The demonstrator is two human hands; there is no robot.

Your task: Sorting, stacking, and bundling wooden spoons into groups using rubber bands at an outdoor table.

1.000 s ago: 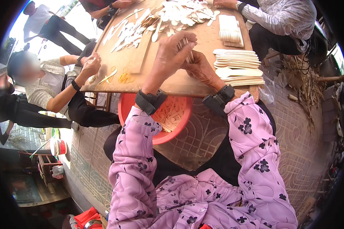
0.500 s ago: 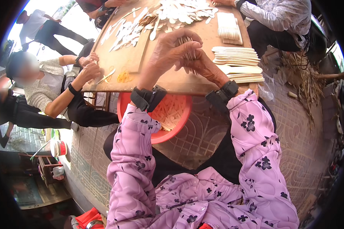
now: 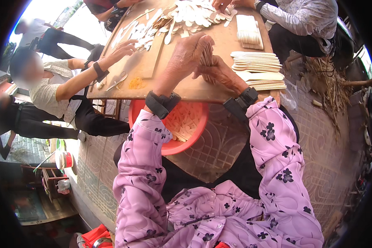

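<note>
A bundle of thin wooden spoons (image 3: 207, 60) stands on edge between my hands, above the near part of the table. My right hand (image 3: 222, 74) is closed round its lower right side. Against its left side, my left hand (image 3: 188, 53) curls, with its fingers bent over the top; part of the bundle is hidden by it. Just right of my right hand lie neat stacks of wooden spoons (image 3: 258, 78), with another stack (image 3: 249, 32) behind them. A big heap of loose spoons (image 3: 190, 14) spreads at the far side.
Below the table's (image 3: 177, 93) near edge stands a red basin (image 3: 196, 138) holding many spoons. A small yellow pile (image 3: 136, 83) lies near the left corner. A co-worker's hand (image 3: 122, 51) reaches over the left side; another person's hands (image 3: 225, 4) are at the back right.
My hands have turned the bundle more upright, and my left fingers have shifted along its top. The co-worker at left has raised a hand and stretched it toward the loose spoons.
</note>
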